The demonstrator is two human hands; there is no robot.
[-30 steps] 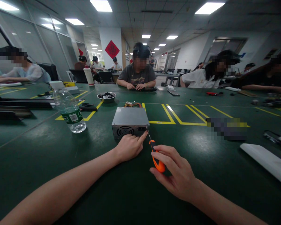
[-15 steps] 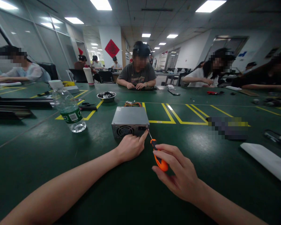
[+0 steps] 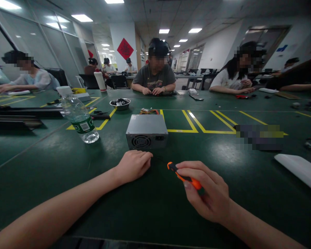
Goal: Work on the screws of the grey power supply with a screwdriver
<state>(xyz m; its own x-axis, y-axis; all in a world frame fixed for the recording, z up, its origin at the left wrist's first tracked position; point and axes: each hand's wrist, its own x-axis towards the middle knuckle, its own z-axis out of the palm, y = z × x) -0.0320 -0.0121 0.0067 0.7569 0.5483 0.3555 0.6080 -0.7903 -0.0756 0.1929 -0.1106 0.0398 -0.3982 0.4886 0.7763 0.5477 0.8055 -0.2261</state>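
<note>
A grey computer power supply (image 3: 147, 124) rests on the green table, its fan grille and power socket facing me and its coloured wires behind it. Just in front of it, my left hand (image 3: 135, 166) is closed with the fingers curled, apart from the casing. Whatever its fingertips might hold is hidden. My right hand (image 3: 208, 192) grips an orange and black screwdriver (image 3: 182, 175) by the handle. The screwdriver points left, toward my left fingertips, and its thin shaft is hard to make out.
A water bottle (image 3: 83, 122) stands left of the power supply. Behind are a metal bowl (image 3: 120, 104) of small parts and a white cup (image 3: 100, 82). Dark metal panels (image 3: 23, 117) lie at left, a white object (image 3: 299, 171) at right. A person (image 3: 155, 74) sits opposite.
My left hand has drawn back from the power supply's lower right corner toward me. The screwdriver has left that corner, moving right and tilting flatter in my right hand.
</note>
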